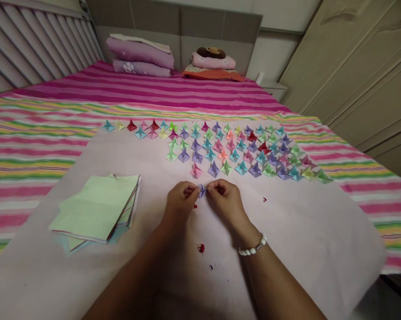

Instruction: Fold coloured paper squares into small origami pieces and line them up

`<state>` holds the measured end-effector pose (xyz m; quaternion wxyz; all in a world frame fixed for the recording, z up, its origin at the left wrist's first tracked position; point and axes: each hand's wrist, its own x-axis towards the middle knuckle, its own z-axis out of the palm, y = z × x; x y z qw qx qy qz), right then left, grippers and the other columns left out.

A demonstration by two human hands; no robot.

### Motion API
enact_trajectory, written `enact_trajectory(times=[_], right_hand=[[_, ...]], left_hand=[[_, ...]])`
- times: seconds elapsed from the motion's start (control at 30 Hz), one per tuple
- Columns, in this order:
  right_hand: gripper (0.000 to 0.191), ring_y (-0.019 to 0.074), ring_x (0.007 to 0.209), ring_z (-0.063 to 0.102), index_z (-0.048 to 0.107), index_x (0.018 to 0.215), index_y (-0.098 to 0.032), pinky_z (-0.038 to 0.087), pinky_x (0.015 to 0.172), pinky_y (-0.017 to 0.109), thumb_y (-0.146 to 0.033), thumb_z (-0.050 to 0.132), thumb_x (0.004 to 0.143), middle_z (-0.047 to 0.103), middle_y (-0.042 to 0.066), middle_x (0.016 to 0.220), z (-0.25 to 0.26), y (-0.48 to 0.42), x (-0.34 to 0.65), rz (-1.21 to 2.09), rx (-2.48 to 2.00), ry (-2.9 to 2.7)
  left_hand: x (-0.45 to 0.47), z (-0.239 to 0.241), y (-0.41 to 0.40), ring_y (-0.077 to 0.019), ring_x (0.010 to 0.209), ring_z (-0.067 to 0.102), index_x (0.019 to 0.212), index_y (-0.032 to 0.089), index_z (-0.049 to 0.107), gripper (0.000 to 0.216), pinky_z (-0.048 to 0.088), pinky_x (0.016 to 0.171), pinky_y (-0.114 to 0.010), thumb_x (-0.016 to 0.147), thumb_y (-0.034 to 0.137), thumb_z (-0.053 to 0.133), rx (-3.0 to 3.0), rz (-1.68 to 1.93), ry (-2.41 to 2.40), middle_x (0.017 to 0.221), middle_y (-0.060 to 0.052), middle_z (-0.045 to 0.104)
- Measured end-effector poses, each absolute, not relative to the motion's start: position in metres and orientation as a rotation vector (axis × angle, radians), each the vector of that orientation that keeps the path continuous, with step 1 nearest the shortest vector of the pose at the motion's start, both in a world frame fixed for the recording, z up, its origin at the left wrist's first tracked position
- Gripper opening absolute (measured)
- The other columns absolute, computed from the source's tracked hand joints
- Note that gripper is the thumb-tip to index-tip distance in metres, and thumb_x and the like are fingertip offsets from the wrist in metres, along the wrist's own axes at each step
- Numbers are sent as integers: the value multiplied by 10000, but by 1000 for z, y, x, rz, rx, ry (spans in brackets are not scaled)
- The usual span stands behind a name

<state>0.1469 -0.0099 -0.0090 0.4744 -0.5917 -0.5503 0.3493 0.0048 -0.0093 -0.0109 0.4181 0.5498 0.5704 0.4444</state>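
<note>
My left hand [181, 198] and my right hand [224, 198] meet over a pale pink sheet [287, 240] spread on the bed. Both pinch a small purple folded paper piece [202, 190] between their fingertips, one from each side. A white bead bracelet [252, 247] sits on my right wrist. Just beyond my hands lie several rows of small folded paper shapes [227, 146] in pink, purple, teal, green and red. A stack of square paper sheets [98, 209], pale green on top, lies to the left of my left hand.
The bed has a striped cover [37, 129] in pink, green and yellow. Pillows [140, 55] and a folded blanket [213, 62] lie at the headboard. Wardrobe doors [363, 75] stand at the right. Small red scraps [200, 248] dot the sheet near my forearms.
</note>
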Motion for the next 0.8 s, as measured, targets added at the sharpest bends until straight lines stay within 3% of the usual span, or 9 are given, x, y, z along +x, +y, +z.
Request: enact_trajectory(times=[0.23,0.47,0.63,0.8], right_hand=[[76,153,560,549,622,650,-181,425,546,259,-239,575,667,621,4,593,-10,-10,148,873,-1462,-1331],[164,167,656,596,668,690,-190,466,642,280,-142,516,650,661,17,697,-11,-11,148,853,-1413,-1375],[221,172,737,618,678,665,-202,480,733,301,-85,491,684,665,29,752,-7,-13,147,708,-1439,-1522],[250,181,778,613,674,773,-178,476,726,295,-36,484,693,658,57,830,-4,-18,146,602,-1474,-1691]], left_hand=[[2,-21,-9,-118,600,557,888,167,581,131,488,484,-224,769,217,558,1507,1152,1530,764,-8,582],[2,-22,-7,-158,820,590,843,162,640,232,518,755,-306,778,54,445,1997,1206,1468,879,-51,600],[4,-27,-6,-164,834,605,895,132,671,281,529,782,-309,789,50,424,2032,1152,1474,933,-81,581],[6,-29,-5,-186,866,604,900,122,670,301,520,820,-329,766,30,417,2075,1114,1479,915,-89,586]])
